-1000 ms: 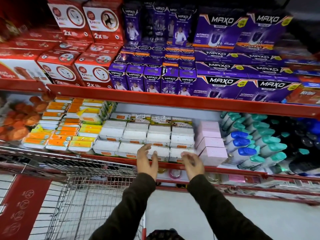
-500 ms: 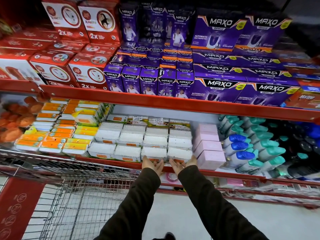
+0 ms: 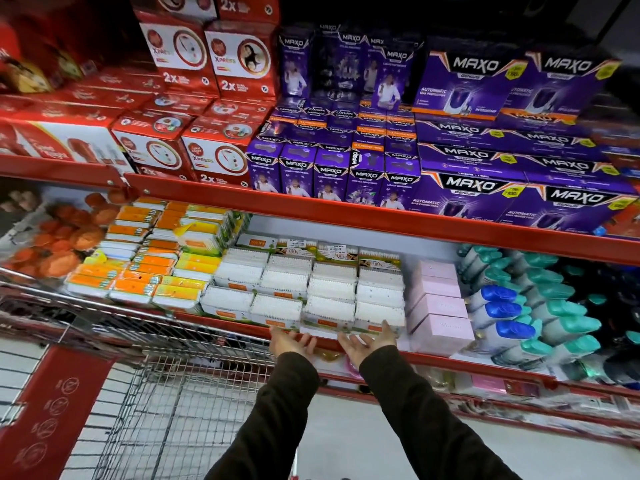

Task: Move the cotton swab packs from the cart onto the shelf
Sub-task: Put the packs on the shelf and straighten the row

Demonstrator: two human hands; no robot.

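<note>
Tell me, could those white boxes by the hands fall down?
Maybe. The front cotton swab packs sit right at the red shelf edge, stacked in rows, with both the left hand and right hand open beneath them, palms up. A nudge could tip them off. The pink boxes beside them might get bumped too.

The person wears a dark, brownish-black long-sleeved top. Both sleeves are plain, with no print or markings, and reach to the wrists. The left hand (image 3: 292, 342) and right hand (image 3: 369, 344) are bare, without gloves or rings.
</note>
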